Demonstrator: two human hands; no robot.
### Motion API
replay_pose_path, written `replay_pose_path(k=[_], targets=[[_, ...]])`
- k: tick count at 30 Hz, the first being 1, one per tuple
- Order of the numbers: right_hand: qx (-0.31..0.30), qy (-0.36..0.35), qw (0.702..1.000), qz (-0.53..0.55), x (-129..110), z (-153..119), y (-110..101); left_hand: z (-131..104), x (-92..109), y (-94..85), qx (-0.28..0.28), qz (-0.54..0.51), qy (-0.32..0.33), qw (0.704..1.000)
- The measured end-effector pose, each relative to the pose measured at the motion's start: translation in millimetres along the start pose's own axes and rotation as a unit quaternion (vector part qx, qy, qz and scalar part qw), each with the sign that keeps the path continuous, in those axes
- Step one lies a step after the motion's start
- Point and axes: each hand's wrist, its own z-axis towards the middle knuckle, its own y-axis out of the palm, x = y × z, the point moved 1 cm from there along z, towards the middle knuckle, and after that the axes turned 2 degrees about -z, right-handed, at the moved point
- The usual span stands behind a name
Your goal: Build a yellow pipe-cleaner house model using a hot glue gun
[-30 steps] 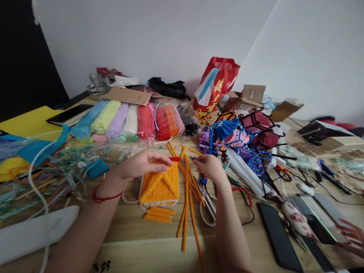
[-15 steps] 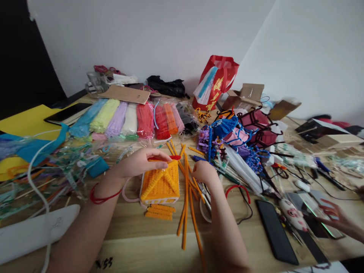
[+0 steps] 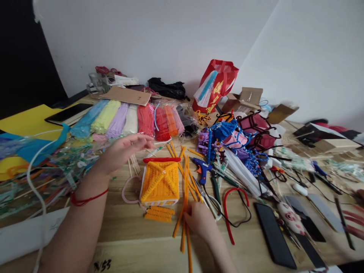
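A little house (image 3: pixel 160 182) made of yellow-orange pipe cleaners, with a red strip (image 3: pixel 162 160) along its back edge, stands on the table before me. My left hand (image 3: pixel 122 151) hovers to its upper left, fingers stretched out, holding nothing. My right hand (image 3: pixel 199 218) is low at the right, its curled fingertips on one of several loose orange pipe cleaners (image 3: pixel 186 170); the fingertips are partly hidden. Short orange pieces (image 3: pixel 159 213) lie in front of the house, and a pale pink loop (image 3: pixel 126 191) is at its left. A blue glue gun (image 3: pixel 203 168) lies beyond my right hand.
Scissors (image 3: pixel 213 204), a red pipe cleaner (image 3: pixel 226 212) and a black phone (image 3: pixel 274 235) lie at the right. Bagged coloured pipe cleaners (image 3: pixel 131 119) line the back, near a red bag (image 3: pixel 216 87). Another person's hand (image 3: pixel 355 220) holds a phone at the far right.
My left hand has lifted off the house, up and left. My right hand has come from the glue gun down to the orange pipe cleaners. The other person's phone is now raised and tilted.
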Motion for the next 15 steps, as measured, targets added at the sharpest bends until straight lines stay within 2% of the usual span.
replay_pose_path(k=[3, 5, 8, 11, 15], targets=[[0.026, -0.018, 0.999, 0.033, 2, 3, -11, 1, 0, -11.5, 0.111, -0.069, -0.008, 0.991], [0.045, -0.012, 0.998, 0.047, 5, 8, -22, 1, -1, -17.9, 0.151, -0.098, -0.006, 0.984], [0.113, 0.002, 0.987, 0.112, 7, 22, -34, 1, -1, -24.4, 0.178, -0.126, 0.01, 0.976], [0.19, -0.005, 0.965, 0.18, 4, 37, -34, 0, -1, -26.2, 0.191, -0.129, 0.016, 0.973], [0.194, -0.006, 0.958, 0.213, 1, 50, -21, -2, -1, -25.2, 0.182, -0.098, 0.006, 0.978]])
